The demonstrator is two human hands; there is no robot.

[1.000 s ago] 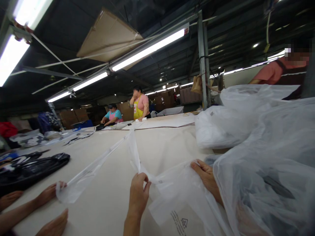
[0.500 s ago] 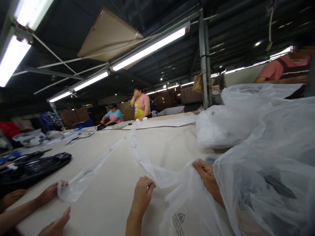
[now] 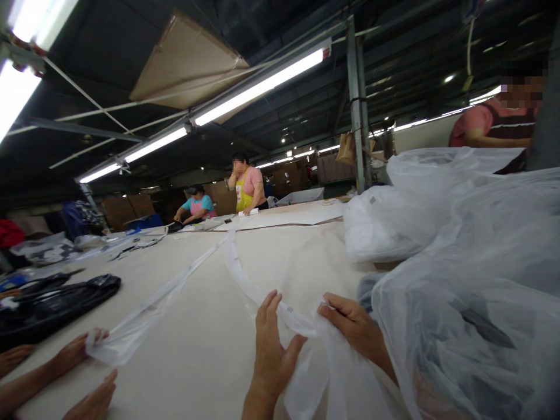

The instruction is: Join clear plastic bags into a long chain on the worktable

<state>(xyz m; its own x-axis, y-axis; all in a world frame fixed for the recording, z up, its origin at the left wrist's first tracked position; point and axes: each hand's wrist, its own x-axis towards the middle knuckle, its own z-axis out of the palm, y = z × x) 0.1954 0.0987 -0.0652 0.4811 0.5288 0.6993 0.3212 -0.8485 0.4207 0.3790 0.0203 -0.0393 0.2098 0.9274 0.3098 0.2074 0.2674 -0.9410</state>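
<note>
Lying on the worktop, a clear plastic bag was handled.
The edge was pinched in the grip of the right hand; the left hand was laid against it, grip spread. Small print on the film was unreadable.

The plastic bag is thin, clear and crumpled at its near end. Its far part trails away across the desk as a long twisted strip.
</note>
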